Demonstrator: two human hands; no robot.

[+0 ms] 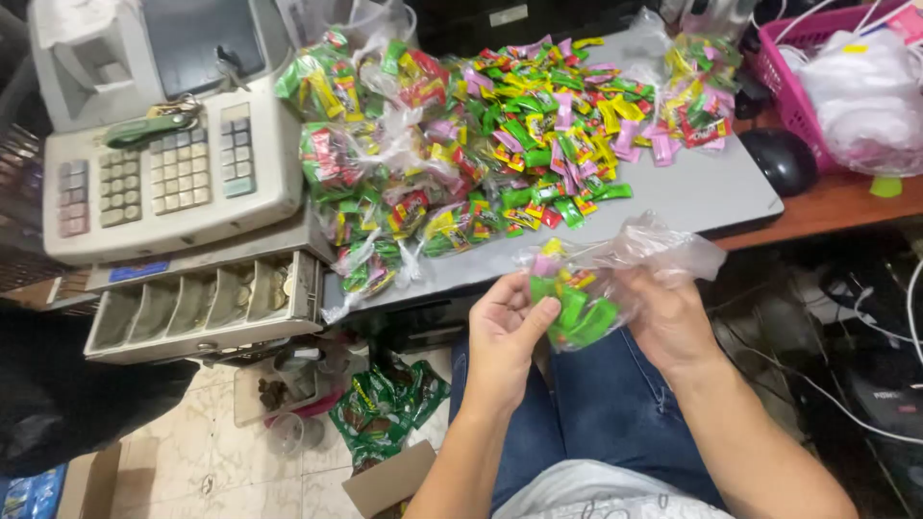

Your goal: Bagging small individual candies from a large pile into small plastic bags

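Item: clear bag point(615, 274) of wrapped candies, held above the lap at 6 o'clock from the candy heap point(538, 125), left hand point(505, 332) pinching its contents, right hand point(663, 317) gripping its mouth; risk judged: thin plastic slipping, candies spilling floorward.

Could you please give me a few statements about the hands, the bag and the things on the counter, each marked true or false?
1. Both hands hold one clear plastic bag of wrapped candies. True.
2. The left hand is resting on the cash register. False: it grips the bag's left side.
3. The coin drawer stands open. True.
4. The loose candy pile lies on the floor. False: it lies on the grey counter.
5. The right hand is behind the bag. True.
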